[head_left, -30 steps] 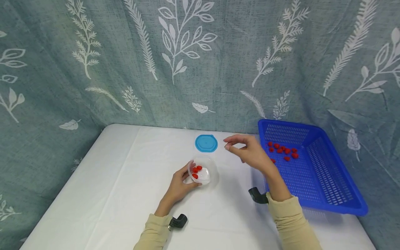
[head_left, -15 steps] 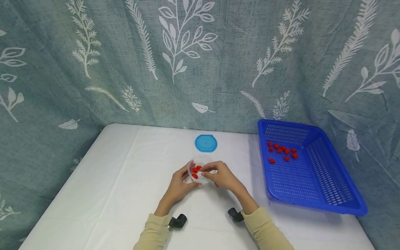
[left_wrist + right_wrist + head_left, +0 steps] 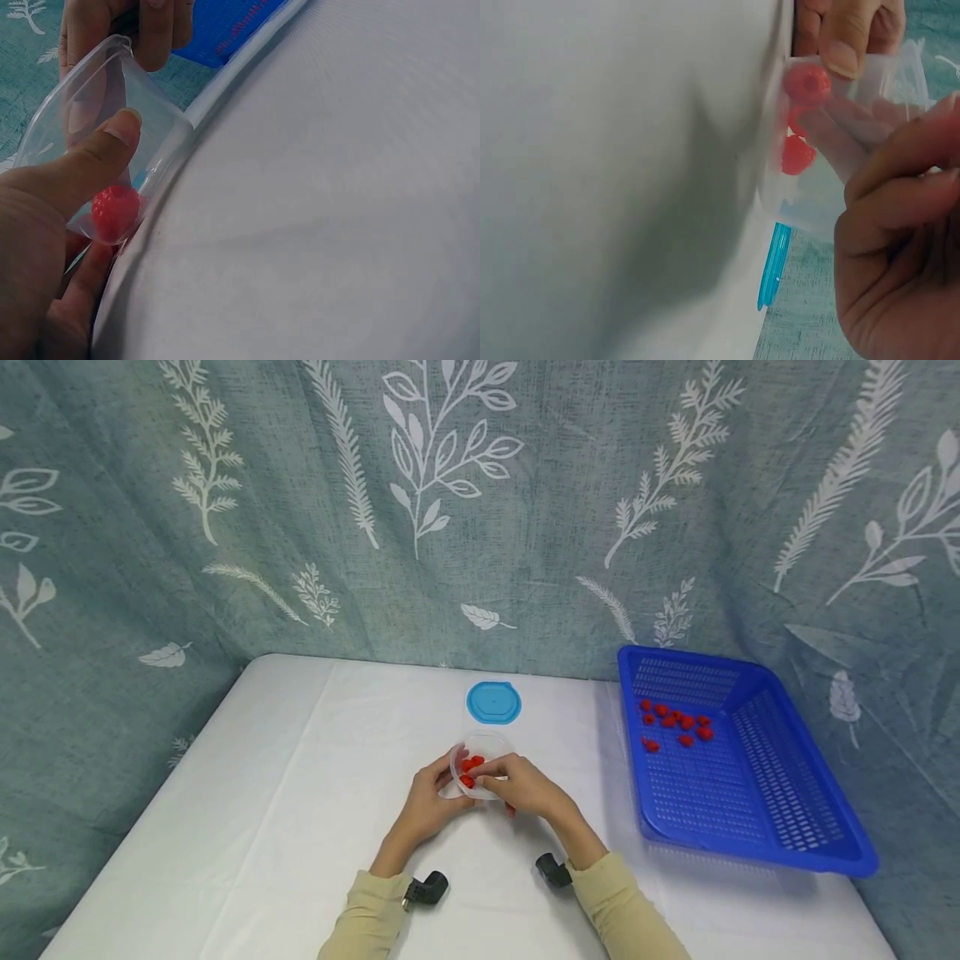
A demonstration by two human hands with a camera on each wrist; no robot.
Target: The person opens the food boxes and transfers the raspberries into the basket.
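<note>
My left hand [image 3: 429, 806] grips the side of a small clear plastic container [image 3: 491, 745], thumb and fingers around its wall. The container stands tilted on the white table, with several red raspberries [image 3: 467, 782] inside. One raspberry [image 3: 115, 212] shows through the wall in the left wrist view. My right hand [image 3: 525, 789] reaches over the rim from the right, its thumb and forefinger down among the berries. In the right wrist view the fingertips meet a middle raspberry [image 3: 796, 120], which they seem to pinch; the clouded plastic partly hides the contact.
A blue lid [image 3: 493, 702] lies flat behind the container. To the right stands a blue perforated basket [image 3: 750, 802] with several more raspberries [image 3: 686, 722] at its far left. A patterned green curtain [image 3: 555, 527] hangs behind and beside the white-covered table [image 3: 300, 827].
My right hand has come from beside the basket leftward and down into the container, and its fingers have gone deeper towards the berries. My left hand keeps hold of the container.
</note>
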